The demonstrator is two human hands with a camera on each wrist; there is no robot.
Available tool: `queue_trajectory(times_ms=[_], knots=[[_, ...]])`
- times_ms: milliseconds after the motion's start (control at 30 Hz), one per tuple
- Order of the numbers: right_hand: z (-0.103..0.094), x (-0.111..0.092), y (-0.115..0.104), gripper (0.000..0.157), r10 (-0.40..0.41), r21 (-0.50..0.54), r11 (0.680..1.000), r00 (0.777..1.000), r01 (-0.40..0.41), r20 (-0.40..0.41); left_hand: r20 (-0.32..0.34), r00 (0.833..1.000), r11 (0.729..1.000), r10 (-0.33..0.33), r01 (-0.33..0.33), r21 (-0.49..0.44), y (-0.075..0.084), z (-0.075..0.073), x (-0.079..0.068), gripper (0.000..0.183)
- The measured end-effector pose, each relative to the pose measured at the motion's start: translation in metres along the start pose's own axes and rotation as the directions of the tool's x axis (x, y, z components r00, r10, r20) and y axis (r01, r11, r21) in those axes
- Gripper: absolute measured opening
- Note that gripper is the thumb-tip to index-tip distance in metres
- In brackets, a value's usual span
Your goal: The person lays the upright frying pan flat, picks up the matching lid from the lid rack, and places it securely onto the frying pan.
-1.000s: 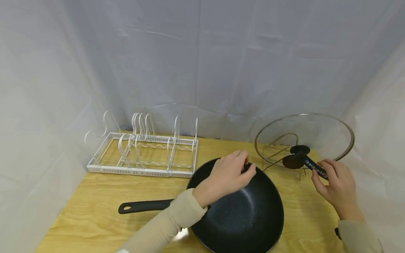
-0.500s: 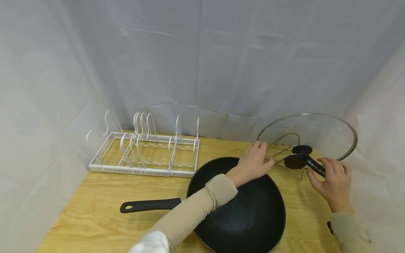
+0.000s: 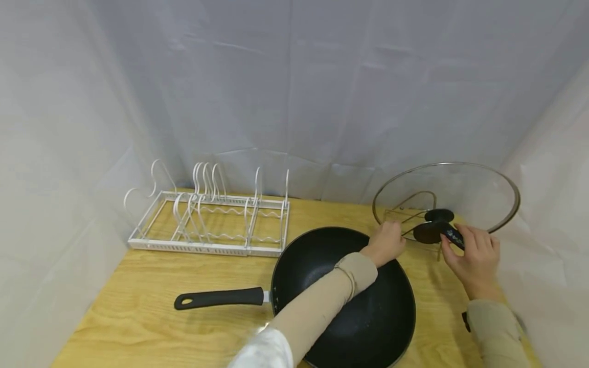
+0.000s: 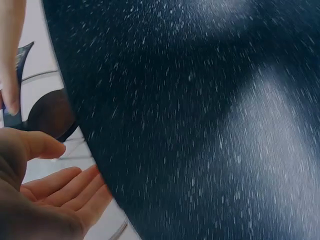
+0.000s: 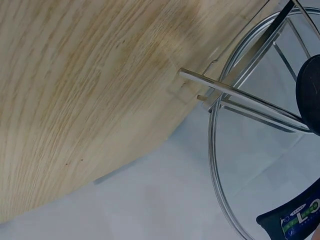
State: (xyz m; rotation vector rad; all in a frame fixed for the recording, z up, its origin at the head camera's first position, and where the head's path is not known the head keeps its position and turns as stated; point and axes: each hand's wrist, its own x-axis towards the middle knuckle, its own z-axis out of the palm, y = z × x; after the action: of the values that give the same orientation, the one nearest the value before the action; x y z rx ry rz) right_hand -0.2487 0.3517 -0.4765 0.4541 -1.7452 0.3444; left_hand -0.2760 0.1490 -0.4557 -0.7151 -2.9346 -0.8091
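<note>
My right hand (image 3: pixel 476 258) grips the black handle (image 3: pixel 453 236) of a large glass lid (image 3: pixel 478 186) with a metal rim. The lid leans upright in a wire lid stand (image 5: pixel 245 96). My left hand (image 3: pixel 387 241) reaches across the black wok (image 3: pixel 368 317) to its far right rim, close to the stand's wire. In the left wrist view its fingers (image 4: pixel 70 187) are extended by the wok's edge, thumb apart, with nothing seen held. The right wrist view shows the lid handle (image 5: pixel 295 217) and only a sliver of a finger.
A white wire pan rack (image 3: pixel 207 248) with several upright hoops stands at the back left of the wooden table (image 3: pixel 152 301). The wok's long handle (image 3: pixel 221 298) points left. Pale sheeting (image 3: pixel 230 92) hangs behind and at both sides.
My left hand has moved right and away from me, from over the wok to its far right rim. The right hand has shifted slightly left and still holds the lid's handle.
</note>
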Motion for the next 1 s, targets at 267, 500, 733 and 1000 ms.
queue_trajectory(times_ms=[267, 500, 733, 1000], knots=[[0.004, -0.004, 0.002, 0.032, -0.008, 0.004, 1.000, 1.000, 0.008, -0.022, -0.018, 0.996, 0.996, -0.090, 0.090, 0.022, 0.007, 0.022, 0.014, 0.022], [0.003, -0.006, 0.010, 0.035, -0.035, 0.010, 0.999, 0.999, 0.035, 0.019, -0.026, 0.985, 0.985, -0.168, 0.169, 0.035, 0.015, 0.030, 0.022, 0.022], [0.009, -0.014, 0.013, 0.036, -0.022, -0.004, 1.000, 1.000, 0.022, -0.015, -0.047, 0.989, 0.987, -0.137, 0.141, 0.080, 0.011, 0.035, 0.026, 0.023], [0.011, -0.018, 0.014, 0.042, 0.010, -0.030, 1.000, 0.997, -0.008, 0.071, -0.037, 0.997, 0.977, -0.063, 0.070, 0.203, 0.006, 0.036, 0.030, 0.015]])
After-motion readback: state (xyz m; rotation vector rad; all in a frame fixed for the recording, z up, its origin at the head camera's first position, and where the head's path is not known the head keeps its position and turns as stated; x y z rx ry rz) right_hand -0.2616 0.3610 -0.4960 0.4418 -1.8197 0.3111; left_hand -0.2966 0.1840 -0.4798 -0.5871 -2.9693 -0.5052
